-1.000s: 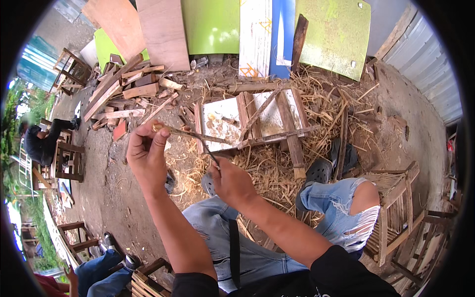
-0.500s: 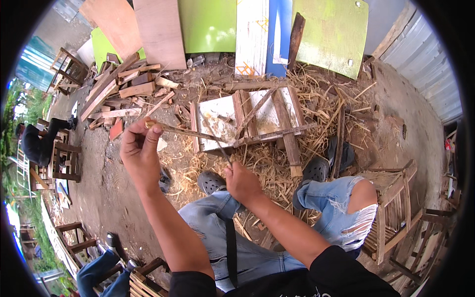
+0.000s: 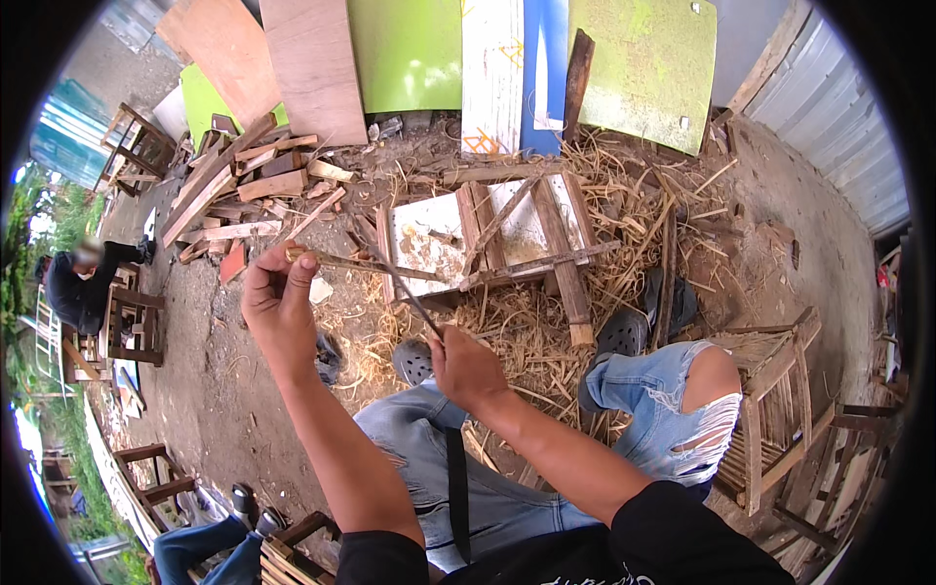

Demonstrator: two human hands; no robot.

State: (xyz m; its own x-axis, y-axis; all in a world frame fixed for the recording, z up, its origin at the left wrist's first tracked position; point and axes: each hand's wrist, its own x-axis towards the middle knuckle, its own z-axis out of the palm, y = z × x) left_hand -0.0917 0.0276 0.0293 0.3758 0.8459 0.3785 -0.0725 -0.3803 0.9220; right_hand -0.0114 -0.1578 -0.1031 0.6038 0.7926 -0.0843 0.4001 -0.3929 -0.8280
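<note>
Left hand: grip pinched on the left end of a slender strip, raised, extending right. Right hand: grip closed around a thin dark tool. Strip appears light, springy, splinter-prone; best held at that end.

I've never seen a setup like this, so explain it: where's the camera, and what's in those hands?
There's no machine, just a person working bare-handed. The view comes from a wide fisheye camera worn on that person's head, looking down, so straight edges bend. The left hand pinches one end of a thin wooden strip; the right hand grips a slim dark tool that crosses the strip in this view; whether they touch is hard to tell. Beyond, wooden pieces lie on a white surface, with pale shavings around it.
</note>
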